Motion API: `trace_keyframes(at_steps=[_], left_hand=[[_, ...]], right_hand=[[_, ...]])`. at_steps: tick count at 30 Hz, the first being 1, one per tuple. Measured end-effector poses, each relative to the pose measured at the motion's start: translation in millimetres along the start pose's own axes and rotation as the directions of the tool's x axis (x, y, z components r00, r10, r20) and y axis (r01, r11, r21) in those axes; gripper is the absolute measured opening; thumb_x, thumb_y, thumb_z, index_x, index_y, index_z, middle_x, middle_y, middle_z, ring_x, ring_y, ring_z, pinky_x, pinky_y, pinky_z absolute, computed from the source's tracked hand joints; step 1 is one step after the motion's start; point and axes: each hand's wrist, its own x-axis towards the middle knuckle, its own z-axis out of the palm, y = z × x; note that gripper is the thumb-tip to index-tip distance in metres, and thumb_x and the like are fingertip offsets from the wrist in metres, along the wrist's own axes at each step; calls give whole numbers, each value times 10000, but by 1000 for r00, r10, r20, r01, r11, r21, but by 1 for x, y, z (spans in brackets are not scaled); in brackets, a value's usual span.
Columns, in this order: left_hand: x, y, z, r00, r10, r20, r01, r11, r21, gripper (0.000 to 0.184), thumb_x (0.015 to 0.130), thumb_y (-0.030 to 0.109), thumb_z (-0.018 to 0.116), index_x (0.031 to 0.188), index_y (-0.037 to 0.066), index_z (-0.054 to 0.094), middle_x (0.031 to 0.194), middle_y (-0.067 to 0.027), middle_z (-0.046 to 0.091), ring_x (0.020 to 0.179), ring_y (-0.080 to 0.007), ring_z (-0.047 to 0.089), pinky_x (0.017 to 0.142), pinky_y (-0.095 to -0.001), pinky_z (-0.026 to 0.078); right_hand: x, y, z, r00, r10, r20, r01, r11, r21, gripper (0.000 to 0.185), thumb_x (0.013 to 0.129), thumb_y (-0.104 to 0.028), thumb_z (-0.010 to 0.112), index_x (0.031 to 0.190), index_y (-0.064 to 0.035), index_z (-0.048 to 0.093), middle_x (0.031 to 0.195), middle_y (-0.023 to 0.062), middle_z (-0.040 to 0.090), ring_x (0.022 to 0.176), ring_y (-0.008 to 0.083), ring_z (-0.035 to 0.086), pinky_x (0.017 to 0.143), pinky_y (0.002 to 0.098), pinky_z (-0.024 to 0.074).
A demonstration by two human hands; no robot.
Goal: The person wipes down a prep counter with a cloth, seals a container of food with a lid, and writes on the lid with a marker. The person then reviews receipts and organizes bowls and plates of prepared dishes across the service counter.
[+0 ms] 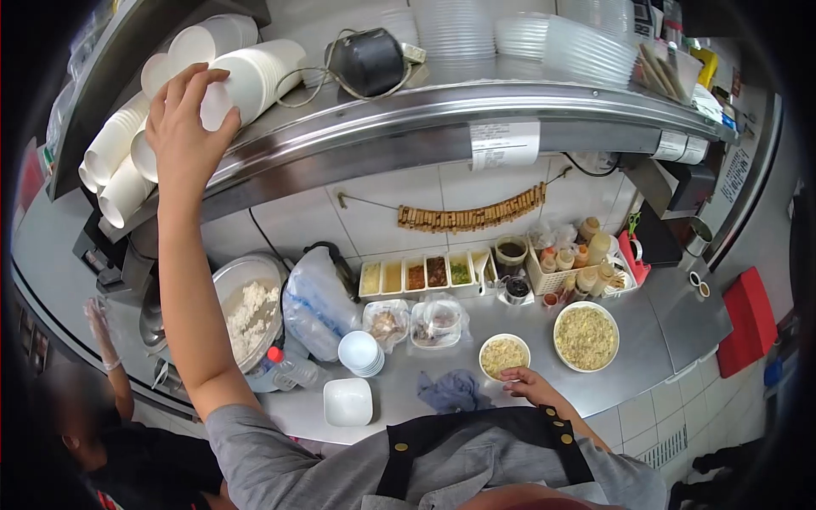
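My left hand is raised to the shelf at upper left. Its thumb and fingers curve around the end of a stack of white paper cups, gripping the outermost one. Other stacked paper cups lie on their sides beside it. Down at the counter, my right hand is at the near rim of a small bowl of fried rice, fingers apart and holding nothing. To its right stands a larger bowl of fried rice. A crumpled blue cloth lies left of my right hand.
Steel counter with white bowls, condiment tubs, a sauce-bottle basket, a rice pot and a water bottle. Clear lids and a black device sit on the shelf. Another person's gloved hand shows at left.
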Motion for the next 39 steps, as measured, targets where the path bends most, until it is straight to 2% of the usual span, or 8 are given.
trace_keyframes(at_steps=[4, 7, 16, 19, 21, 28, 31, 39], left_hand=[[25, 50, -13, 990, 9, -143, -5, 1000, 29, 383, 781, 191, 705, 1160, 147, 665, 1233, -55, 612, 1155, -290, 538, 999, -398, 415], [44, 96, -23, 985, 77, -156, -135, 902, -410, 268, 826, 127, 675, 1086, 66, 681, 1099, -86, 662, 1085, -263, 577, 984, -365, 409], [131, 231, 3, 951, 306, -42, -299, 881, -367, 246, 794, 154, 716, 1017, 58, 678, 995, -136, 653, 1035, -285, 585, 932, -385, 449], [176, 249, 44, 964, 247, 94, -211, 933, -292, 271, 822, 179, 708, 1058, 50, 685, 1079, -148, 659, 1113, -313, 567, 945, -393, 451], [195, 269, 58, 922, 70, 381, 208, 740, -639, 306, 839, 234, 714, 1071, 35, 699, 1156, -162, 660, 1182, -322, 552, 975, -388, 443], [198, 322, 51, 848, 466, 252, -117, 630, -768, 346, 810, 309, 763, 1014, 32, 729, 1032, -148, 719, 1026, -302, 656, 952, -387, 473], [208, 321, 43, 755, 360, 548, 236, 631, -739, 287, 776, 243, 799, 962, 34, 737, 961, -143, 728, 984, -265, 668, 972, -388, 456], [201, 303, 61, 706, 397, 586, 304, 578, -758, 474, 830, 410, 727, 1185, 102, 666, 1158, -92, 671, 1152, -270, 575, 1027, -371, 402]], right_hand=[[-8, -13, -17, 998, -51, -32, 50, 998, -26, 390, 912, -161, 659, 1279, -84, 551, 1196, 24, 617, 1059, 139, 607, 886, 325, 480], [-14, -29, -17, 994, -95, -46, 93, 995, -39, 377, 914, -166, 650, 1267, -68, 560, 1180, 26, 623, 1021, 128, 591, 857, 296, 480], [-63, -28, -65, 992, -111, -67, 112, 993, 22, 353, 917, -132, 632, 1255, -57, 564, 1190, 23, 613, 1005, 120, 587, 855, 280, 477], [-83, -13, -93, 987, -105, -120, 112, 992, 50, 346, 916, -116, 623, 1252, -61, 563, 1186, 23, 612, 1011, 122, 592, 854, 281, 478], [-97, -4, -111, 982, -110, -156, 123, 989, 80, 343, 915, -106, 618, 1250, -63, 563, 1180, 24, 613, 1012, 122, 595, 851, 281, 480], [-141, 31, -165, 924, -58, -379, 132, 976, 172, 302, 905, -86, 607, 1206, -72, 584, 1125, 11, 629, 950, 122, 614, 812, 282, 486], [-151, 33, -178, 886, -8, -464, 114, 973, 201, 263, 899, -106, 619, 1160, -80, 596, 1075, 2, 645, 911, 120, 615, 794, 290, 482], [-136, 11, -181, 888, -38, -458, 131, 976, 173, 279, 897, -134, 631, 1167, -75, 595, 1058, 6, 648, 903, 115, 610, 799, 295, 478]])
